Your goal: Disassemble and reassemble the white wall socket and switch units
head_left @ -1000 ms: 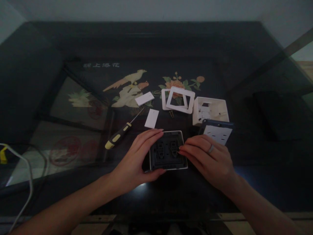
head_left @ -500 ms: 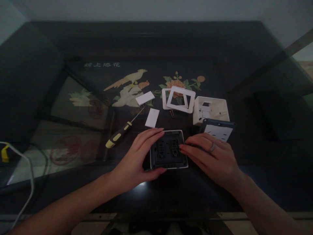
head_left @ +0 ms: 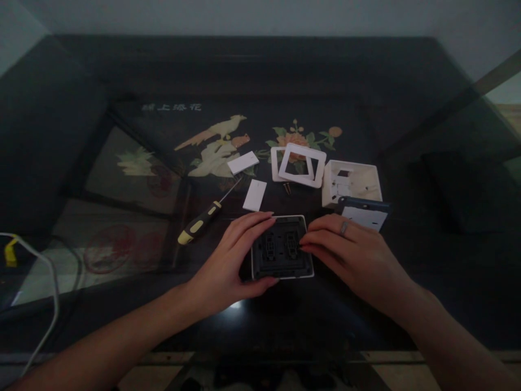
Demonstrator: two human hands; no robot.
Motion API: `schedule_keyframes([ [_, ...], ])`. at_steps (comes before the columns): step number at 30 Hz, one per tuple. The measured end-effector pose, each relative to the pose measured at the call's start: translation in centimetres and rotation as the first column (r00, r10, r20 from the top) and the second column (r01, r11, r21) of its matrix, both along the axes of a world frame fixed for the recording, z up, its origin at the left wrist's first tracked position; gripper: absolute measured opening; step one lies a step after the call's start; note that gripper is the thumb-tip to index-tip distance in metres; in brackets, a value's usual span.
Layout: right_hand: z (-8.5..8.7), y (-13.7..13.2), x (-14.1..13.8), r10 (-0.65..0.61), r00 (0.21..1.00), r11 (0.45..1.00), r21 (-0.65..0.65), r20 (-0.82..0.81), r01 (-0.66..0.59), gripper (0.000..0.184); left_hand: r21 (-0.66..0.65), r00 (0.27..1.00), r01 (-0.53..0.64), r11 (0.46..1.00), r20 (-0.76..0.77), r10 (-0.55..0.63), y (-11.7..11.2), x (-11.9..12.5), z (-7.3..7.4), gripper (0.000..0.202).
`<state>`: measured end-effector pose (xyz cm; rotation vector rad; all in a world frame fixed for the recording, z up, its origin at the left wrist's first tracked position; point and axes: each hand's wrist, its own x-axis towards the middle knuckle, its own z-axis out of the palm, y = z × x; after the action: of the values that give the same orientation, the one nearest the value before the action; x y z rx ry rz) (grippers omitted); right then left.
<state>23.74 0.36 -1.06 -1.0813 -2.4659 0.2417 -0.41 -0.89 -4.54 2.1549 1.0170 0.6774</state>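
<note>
A square switch module [head_left: 280,255], dark inside with a white rim, lies face down on the dark glass table [head_left: 122,81]. My left hand [head_left: 232,260] grips its left side, fingers along the top edge and thumb at the bottom edge. My right hand [head_left: 354,255], a ring on one finger, reaches in from the right with fingertips pressed together on the module's right mechanism. Whether those fingertips pinch a small part is not visible.
Behind the module lie two white rocker covers [head_left: 254,195] [head_left: 243,162], two stacked white frames [head_left: 300,164], small screws [head_left: 287,188], a white mounting box [head_left: 352,183] and a blue-edged white plate [head_left: 364,214]. A yellow-handled screwdriver [head_left: 201,221] lies to the left. A white cable [head_left: 44,304] hangs at far left.
My right hand has slid slightly left and forward over the module's right side, covering more of the blue-edged plate. My left hand and the module stay in place.
</note>
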Motion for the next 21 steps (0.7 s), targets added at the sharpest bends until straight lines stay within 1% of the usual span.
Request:
schedule_keyframes([
  [5,1.2,0.4,-0.6,-0.001,0.996,0.997,-0.072,0.093,0.008,0.013,0.013,1.0,-0.008,1.0,0.006,0.008,0.0,0.0,0.0,0.076],
  [8,1.6,0.9,-0.8,0.022,0.99,0.992,-0.129,0.137,-0.004,0.01,0.05,1.0,-0.025,0.998,-0.002,0.025,0.0,0.0,0.0,0.075],
  [11,1.9,1.1,-0.7,0.029,0.989,0.984,-0.177,0.142,-0.004,0.01,0.075,1.0,-0.027,0.997,-0.007,0.028,0.0,0.0,0.1,0.075],
  [13,1.7,1.0,-0.6,0.001,0.994,0.981,-0.191,0.108,0.02,0.006,0.075,1.0,-0.024,0.997,-0.008,0.025,0.1,0.0,0.3,0.075],
  [14,1.6,0.8,-0.6,-0.013,0.996,0.981,-0.19,0.088,0.03,0.009,0.075,1.0,-0.024,0.997,-0.003,0.024,0.1,0.0,0.3,0.074],
  [16,1.2,0.4,-0.6,-0.016,0.998,0.982,-0.186,0.056,0.026,0.034,0.08,1.0,-0.024,0.997,0.014,0.023,0.2,0.0,0.4,0.073],
  [18,0.7,0.0,-0.6,0.019,0.998,0.978,-0.21,0.052,-0.007,0.059,0.077,1.0,-0.021,0.997,0.015,0.02,0.2,0.0,0.5,0.073],
  [19,0.5,-0.2,-0.6,0.036,0.998,0.973,-0.23,0.051,-0.023,0.066,0.082,1.0,-0.019,0.996,0.014,0.018,0.2,-0.1,0.6,0.073],
  [21,0.1,-0.4,-0.7,0.044,0.999,0.964,-0.262,0.032,-0.034,0.068,0.091,1.0,-0.019,0.996,0.016,0.018,0.2,-0.1,0.6,0.073],
])
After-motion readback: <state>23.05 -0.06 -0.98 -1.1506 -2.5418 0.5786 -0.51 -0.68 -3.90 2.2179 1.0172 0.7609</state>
